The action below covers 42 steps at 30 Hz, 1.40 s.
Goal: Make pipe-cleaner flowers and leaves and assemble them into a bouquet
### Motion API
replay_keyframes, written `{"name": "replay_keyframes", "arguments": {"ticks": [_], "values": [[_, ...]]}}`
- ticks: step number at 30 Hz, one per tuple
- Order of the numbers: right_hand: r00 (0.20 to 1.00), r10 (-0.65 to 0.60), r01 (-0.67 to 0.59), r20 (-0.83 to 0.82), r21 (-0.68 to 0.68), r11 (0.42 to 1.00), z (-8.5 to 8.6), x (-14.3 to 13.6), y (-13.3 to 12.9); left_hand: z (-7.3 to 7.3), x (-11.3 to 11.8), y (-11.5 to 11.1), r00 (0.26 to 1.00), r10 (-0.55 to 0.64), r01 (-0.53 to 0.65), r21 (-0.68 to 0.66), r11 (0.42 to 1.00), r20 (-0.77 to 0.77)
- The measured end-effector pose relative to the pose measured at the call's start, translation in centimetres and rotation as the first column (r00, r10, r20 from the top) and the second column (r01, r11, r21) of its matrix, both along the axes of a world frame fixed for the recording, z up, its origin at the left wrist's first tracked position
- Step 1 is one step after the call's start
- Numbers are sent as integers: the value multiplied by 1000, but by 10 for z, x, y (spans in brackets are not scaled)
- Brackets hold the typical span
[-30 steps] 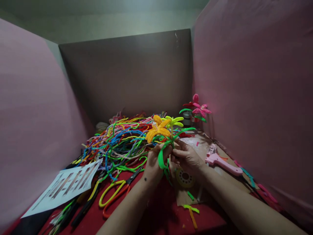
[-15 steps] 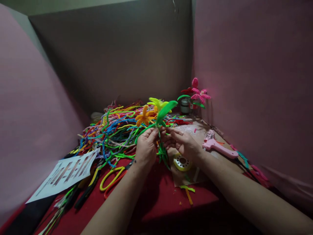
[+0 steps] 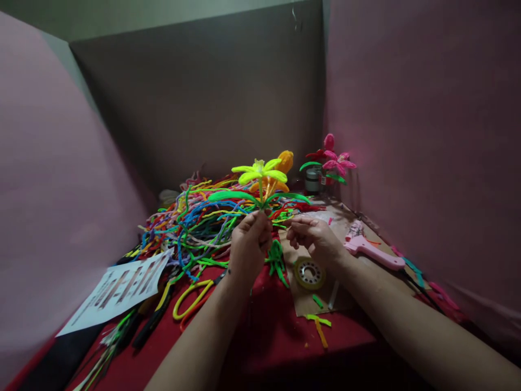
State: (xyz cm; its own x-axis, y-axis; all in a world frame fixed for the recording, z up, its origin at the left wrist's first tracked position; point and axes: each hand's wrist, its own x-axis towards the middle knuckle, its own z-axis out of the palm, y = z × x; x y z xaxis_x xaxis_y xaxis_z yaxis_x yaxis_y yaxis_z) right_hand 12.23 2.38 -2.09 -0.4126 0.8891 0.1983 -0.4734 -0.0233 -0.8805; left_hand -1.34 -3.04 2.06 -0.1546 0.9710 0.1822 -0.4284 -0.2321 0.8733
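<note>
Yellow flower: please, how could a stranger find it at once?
Find the red table, then the left hand over it. Above that hand, the yellow flower spreads over two green leaves; its lemon colour sets it apart from the orange bloom behind.

There are two hands (image 3: 250, 241), one yellow flower (image 3: 260, 174), one glue gun (image 3: 375, 253).

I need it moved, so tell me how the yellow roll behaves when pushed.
Flat on the cardboard, the yellow roll would probably slide; its round shape could let it roll if stood up. The holed core suggests it's light.
</note>
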Motion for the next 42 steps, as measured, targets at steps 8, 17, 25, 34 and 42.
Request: {"name": "replay_keyframes", "arguments": {"ticks": [8,17,25,34,42], "values": [[1000,23,-24,11,14,1000,-1,-1,-3,-5,2,-2,964,2,9,40,999,-265],[995,86,-76,-40,207,975,2,-10,-20,-9,6,2,987,-129,137,75,988,-97],[996,-33,11,86,244,970,15,-3,-28,-14,13,1,961,-74,94,66,993,-267],[988,-146,129,52,237,963,24,-1,-26,-19,17,1,931,-94,126,67,990,-354],[973,-229,214,42,218,952,12,0,-16,-14,15,-2,897,22,2,52,999,-441]]}}
